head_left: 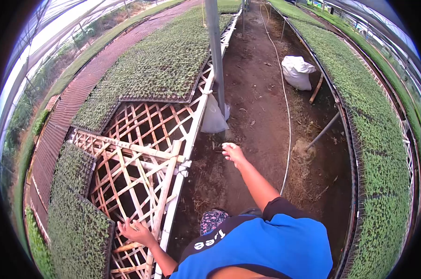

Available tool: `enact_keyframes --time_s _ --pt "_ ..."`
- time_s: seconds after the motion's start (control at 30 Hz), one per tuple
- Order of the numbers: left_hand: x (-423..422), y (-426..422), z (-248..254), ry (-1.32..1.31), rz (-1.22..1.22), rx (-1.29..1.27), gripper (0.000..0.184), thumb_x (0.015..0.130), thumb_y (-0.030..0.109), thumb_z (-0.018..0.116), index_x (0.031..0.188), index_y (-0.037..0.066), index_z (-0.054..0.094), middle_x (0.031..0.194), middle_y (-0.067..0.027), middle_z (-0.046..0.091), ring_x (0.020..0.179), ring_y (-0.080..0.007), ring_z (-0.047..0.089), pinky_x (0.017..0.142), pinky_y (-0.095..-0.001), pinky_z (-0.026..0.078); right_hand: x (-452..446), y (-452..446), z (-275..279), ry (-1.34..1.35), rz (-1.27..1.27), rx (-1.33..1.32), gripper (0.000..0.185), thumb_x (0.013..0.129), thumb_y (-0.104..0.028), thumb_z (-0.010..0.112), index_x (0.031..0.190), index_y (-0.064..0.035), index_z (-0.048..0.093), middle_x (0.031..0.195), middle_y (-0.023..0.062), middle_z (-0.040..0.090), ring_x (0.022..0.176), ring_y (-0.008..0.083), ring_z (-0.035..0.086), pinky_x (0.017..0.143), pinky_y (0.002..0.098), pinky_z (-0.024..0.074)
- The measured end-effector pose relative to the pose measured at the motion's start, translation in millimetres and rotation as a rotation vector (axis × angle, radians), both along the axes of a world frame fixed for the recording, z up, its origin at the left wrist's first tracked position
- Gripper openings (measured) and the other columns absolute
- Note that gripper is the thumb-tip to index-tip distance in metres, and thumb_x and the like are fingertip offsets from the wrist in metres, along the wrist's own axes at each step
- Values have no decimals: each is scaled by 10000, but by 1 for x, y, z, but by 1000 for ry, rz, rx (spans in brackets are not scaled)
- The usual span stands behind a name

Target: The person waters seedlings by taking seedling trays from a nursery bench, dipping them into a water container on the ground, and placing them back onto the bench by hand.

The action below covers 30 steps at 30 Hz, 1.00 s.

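My left hand (137, 233) is over the bamboo lattice bench (161, 193), just right of a tray of green seedlings (82, 230). Its fingers are apart and I see nothing clearly held in them. My right hand (233, 154) is out in front over the dirt path, with its fingers curled in. Whether something small sits between those fingertips is too small to make out.
A grey post (215, 56) rises at the bench edge, with a whitish bag (213, 116) at its foot. Another white sack (298, 73) and a long hose (287, 107) lie along the path (252, 88). Seedling trays (377, 135) line the right side.
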<state>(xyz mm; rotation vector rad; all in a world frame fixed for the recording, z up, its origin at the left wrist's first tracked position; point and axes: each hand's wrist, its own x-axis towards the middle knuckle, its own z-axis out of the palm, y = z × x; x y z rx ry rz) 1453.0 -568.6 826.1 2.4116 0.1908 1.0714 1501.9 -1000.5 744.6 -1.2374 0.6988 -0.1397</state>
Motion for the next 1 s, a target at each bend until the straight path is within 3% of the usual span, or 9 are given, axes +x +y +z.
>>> enact_keyframes --time_s 0.23,0.37,0.47,0.7,0.83,0.97,1.0 --pt "47 0 60 10 118 -36 265 699 -7 494 962 -11 526 1189 -154 349 1021 -289 412 819 -372 367 162 52 109 -122 330 -142 246 806 -268 513 988 -103 532 875 -26 557 741 64 511 597 209 404" --pt "51 19 55 41 258 -64 252 704 -2 490 953 1 530 1186 -173 359 1085 -314 378 862 -384 355 229 97 133 -136 501 -82 274 796 -270 526 1005 -92 526 907 -4 556 762 81 524 585 210 420" --pt "43 30 49 108 385 -92 246 705 -16 490 948 -12 526 1185 -169 352 1077 -312 380 866 -389 355 287 139 126 -110 681 -33 262 800 -275 528 1005 -111 521 947 -7 549 773 82 526 656 236 420" --pt "17 16 49 186 752 -91 263 705 -8 489 965 -12 522 1194 -175 346 1053 -322 398 852 -397 341 439 276 85 31 881 184 196 784 -200 526 946 -89 528 814 29 559 706 135 543 617 260 455" --pt "-13 -11 40 352 1015 -10 216 723 48 505 926 -21 531 1156 -172 401 1029 -314 417 838 -403 348 537 349 42 167 716 230 202 789 -163 499 944 -33 497 822 73 537 715 191 549 577 287 468" --pt "-87 -53 16 683 1270 119 213 759 130 483 941 23 519 1191 -156 373 1023 -323 425 800 -397 382 632 377 2 197 509 271 215 787 -143 496 950 -4 473 826 104 501 687 215 541 554 317 472" --pt "-92 -71 20 653 1266 485 189 777 185 463 827 21 542 993 -164 513 879 -298 515 706 -378 419 655 383 -7 214 458 272 221 786 -129 494 964 -1 463 836 110 493 684 223 540 552 323 472"
